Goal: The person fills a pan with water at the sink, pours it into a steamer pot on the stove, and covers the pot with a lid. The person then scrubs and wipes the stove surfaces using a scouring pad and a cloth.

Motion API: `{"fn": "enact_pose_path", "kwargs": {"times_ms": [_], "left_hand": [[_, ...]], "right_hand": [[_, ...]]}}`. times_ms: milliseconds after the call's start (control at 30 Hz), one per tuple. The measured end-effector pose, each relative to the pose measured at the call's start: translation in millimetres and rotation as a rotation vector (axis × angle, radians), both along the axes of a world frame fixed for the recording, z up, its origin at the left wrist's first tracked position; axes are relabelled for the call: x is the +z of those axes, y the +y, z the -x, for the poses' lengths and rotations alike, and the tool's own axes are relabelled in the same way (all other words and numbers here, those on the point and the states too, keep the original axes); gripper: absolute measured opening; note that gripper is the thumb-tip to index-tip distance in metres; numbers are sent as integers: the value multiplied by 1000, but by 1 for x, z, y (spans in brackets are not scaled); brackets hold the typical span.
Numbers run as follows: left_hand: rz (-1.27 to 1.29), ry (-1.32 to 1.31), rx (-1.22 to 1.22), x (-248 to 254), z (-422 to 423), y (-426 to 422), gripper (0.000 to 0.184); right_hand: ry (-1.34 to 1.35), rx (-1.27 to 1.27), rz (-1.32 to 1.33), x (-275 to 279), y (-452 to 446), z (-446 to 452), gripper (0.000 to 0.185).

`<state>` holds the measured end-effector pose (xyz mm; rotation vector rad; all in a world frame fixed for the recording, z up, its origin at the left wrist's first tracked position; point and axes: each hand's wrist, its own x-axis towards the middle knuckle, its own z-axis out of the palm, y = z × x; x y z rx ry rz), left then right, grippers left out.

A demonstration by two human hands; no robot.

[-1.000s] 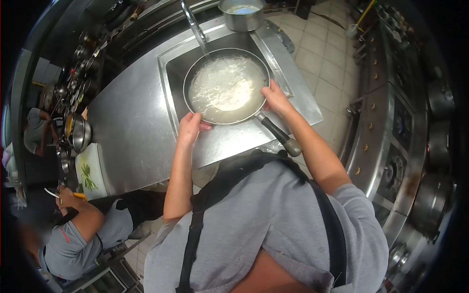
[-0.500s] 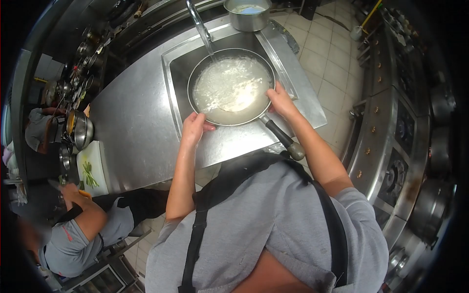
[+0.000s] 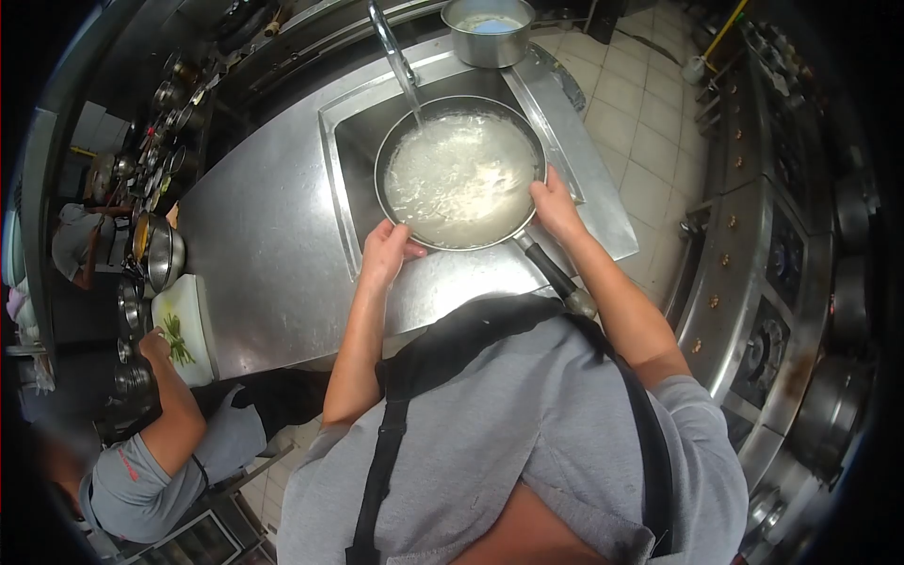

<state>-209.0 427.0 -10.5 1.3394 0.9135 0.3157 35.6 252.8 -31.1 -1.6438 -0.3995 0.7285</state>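
Note:
A round frying pan (image 3: 461,179) full of cloudy, rippling water sits over the sink (image 3: 353,179). Water runs from the faucet (image 3: 394,52) into its far left side. My left hand (image 3: 387,251) is closed on the near left rim, thumb on top and fingers beneath. On the right rim, my right hand (image 3: 556,205) grips the pan in the same way, thumb over the edge. The black pan handle (image 3: 554,270) points toward me, below my right hand, and neither hand holds it.
A metal pot (image 3: 489,42) stands behind the sink. Left lies a steel counter (image 3: 254,226), with a white cutting board (image 3: 193,325) and green vegetable pieces (image 3: 176,340). A co-worker's hand (image 3: 153,345) reaches toward them. Stoves (image 3: 753,282) line the right side across a tiled floor (image 3: 636,141).
The view has shifted slightly, so the pan and my hands appear a little to the right and lower. My grip looks the same. The co-worker's hand has moved up to the green pieces.

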Motion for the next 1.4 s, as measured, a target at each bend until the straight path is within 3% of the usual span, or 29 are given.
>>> {"fn": "enact_pose_path", "kwargs": {"times_ms": [267,333,400,567,600,667,767,800,867,900,933,1000,1067,1400], "left_hand": [[-9,113,-150,12,14,50,51],[-135,95,-14,16,6,77,56],[-168,118,20,15,-9,109,58],[-184,118,11,28,-82,166,59],[-198,147,25,30,-100,174,49],[-215,173,-45,18,-132,201,48],[-304,316,-202,-16,-183,244,43],[-345,228,-263,-51,-200,275,46],[-468,165,-250,-62,-229,268,54],[-534,318,-342,-85,-245,299,61],[-529,306,-370,-85,-255,291,61],[-889,477,-346,-74,-264,284,85],[-922,499,-341,-52,-265,259,81],[-1053,525,-375,-52,-262,258,72]], "right_hand": [[-12,5,11,-11,-1,-5,57],[-26,-10,43,-17,-2,-6,58],[-237,-46,129,-31,-1,-7,62],[-259,-75,199,-18,-6,1,64],[-259,-102,202,-8,-6,2,64],[-72,7,313,22,-6,5,64],[-159,-1,265,5,-6,7,67],[-168,16,274,4,-6,5,67],[-210,32,297,8,-7,6,65],[-248,7,277,7,-6,7,64],[-283,-3,256,7,-5,9,63],[-253,6,273,12,-7,8,63],[-142,51,299,18,-8,7,64],[-229,25,287,15,-7,10,61]]}}
